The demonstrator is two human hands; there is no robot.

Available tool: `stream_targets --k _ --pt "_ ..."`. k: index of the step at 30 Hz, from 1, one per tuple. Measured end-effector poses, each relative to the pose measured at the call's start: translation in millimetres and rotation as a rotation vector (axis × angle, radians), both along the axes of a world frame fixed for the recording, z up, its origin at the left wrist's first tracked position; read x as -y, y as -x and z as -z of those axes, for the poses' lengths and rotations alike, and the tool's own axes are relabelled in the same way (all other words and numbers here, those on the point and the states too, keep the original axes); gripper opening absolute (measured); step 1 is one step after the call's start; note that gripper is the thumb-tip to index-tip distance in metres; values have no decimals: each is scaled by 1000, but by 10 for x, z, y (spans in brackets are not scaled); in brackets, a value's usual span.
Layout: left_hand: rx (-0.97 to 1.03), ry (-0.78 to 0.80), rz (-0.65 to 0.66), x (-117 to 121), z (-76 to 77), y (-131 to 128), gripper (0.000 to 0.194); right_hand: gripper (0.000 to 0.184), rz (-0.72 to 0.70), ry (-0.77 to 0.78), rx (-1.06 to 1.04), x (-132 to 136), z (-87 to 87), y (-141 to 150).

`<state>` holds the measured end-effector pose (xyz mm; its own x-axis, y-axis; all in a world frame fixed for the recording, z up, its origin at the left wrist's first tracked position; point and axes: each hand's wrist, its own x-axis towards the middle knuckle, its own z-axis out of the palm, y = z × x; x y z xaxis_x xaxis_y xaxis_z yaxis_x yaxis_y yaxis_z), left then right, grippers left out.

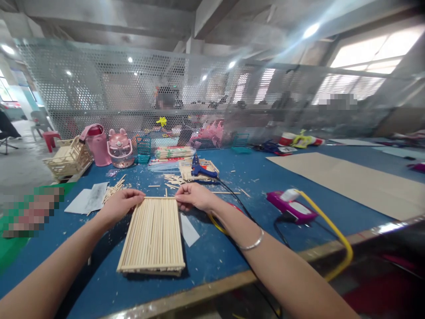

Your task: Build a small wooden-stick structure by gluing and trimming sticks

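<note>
A flat panel of pale wooden sticks (152,235) laid side by side rests on the blue table in front of me. One crosswise wooden stick (160,198) lies along its far edge. My left hand (124,204) has its thumb and fingers closed on the left end of that stick. At the other end, my right hand (194,197) pinches the stick near the panel's far right corner. Another crosswise stick (152,268) runs along the near edge. Under the panel, further sticks show at the front, but most of the underside is hidden.
A blue glue gun (201,168) rests on a small stick frame (186,173) beyond my hands. Loose sticks (114,188) lie at left near white paper (88,198). Pink bottles (98,146) stand behind. Rightward are a purple power strip (292,207) and cardboard (348,177).
</note>
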<state>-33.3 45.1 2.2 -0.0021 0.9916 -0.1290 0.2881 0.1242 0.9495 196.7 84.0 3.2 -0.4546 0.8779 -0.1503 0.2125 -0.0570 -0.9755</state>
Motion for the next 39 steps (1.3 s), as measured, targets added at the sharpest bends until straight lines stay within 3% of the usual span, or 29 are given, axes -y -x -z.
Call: stream_targets --k 13,23,32,39 --pt "209 59 -44 -56 95 74 41 12 11 -24 26 -9 9 5" --pt "-135 -92 52 -58 117 44 41 14 18 -22 36 -19 14 8" --pt "2 -49 57 -69 132 5 30 13 14 -13 46 -16 -9 12" --pt "-2 -46 52 -67 128 1 28 12 0 -27 51 -22 7 12"
